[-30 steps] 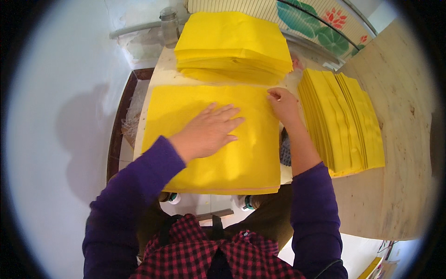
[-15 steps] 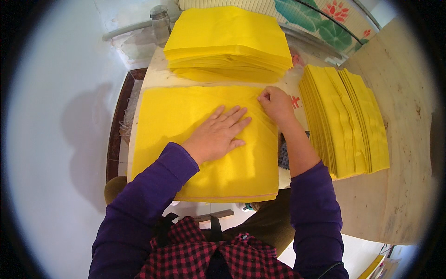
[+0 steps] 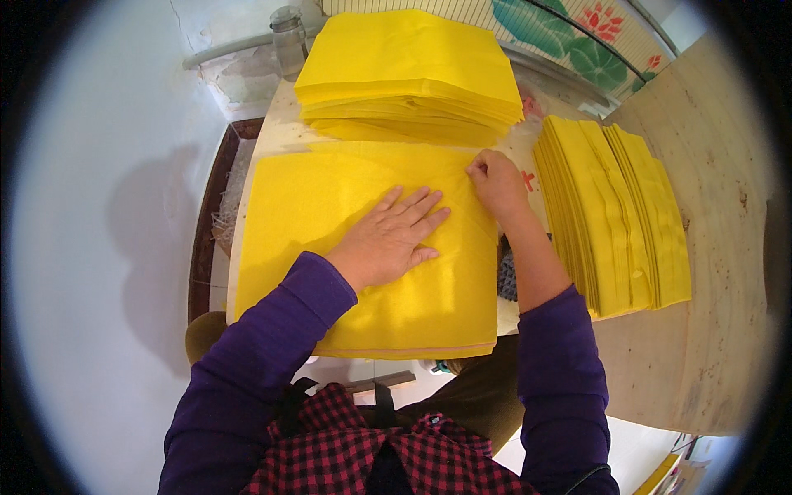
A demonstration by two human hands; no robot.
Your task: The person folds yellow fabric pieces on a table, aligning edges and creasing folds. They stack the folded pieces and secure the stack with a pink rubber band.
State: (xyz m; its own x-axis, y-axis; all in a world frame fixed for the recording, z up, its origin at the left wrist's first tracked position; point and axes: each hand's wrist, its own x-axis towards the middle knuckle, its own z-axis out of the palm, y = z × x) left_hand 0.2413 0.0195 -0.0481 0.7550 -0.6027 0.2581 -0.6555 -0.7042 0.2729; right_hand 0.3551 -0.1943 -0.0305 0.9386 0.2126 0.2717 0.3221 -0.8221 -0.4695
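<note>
A wide stack of yellow fabric sheets (image 3: 305,186) lies in front of me on the wooden table. My left hand (image 3: 388,238) rests flat on its top sheet, fingers spread. At the far right corner of the stack, my right hand (image 3: 497,180) pinches the edge of the yellow sheet between thumb and fingers. Faint creases run across the sheet between the two hands. How many layers the pinch holds is hidden.
Behind stands a thick pile of folded yellow fabric (image 3: 412,54), with a glass jar (image 3: 289,43) at its left. More folded yellow fabric (image 3: 615,214) lies at the right, beside a wooden panel (image 3: 726,165). A white wall (image 3: 91,247) borders the left side.
My right hand has shifted slightly up and right with the pinched corner, and the top sheet's far edge has risen a little. The left hand stays flat in nearly the same place.
</note>
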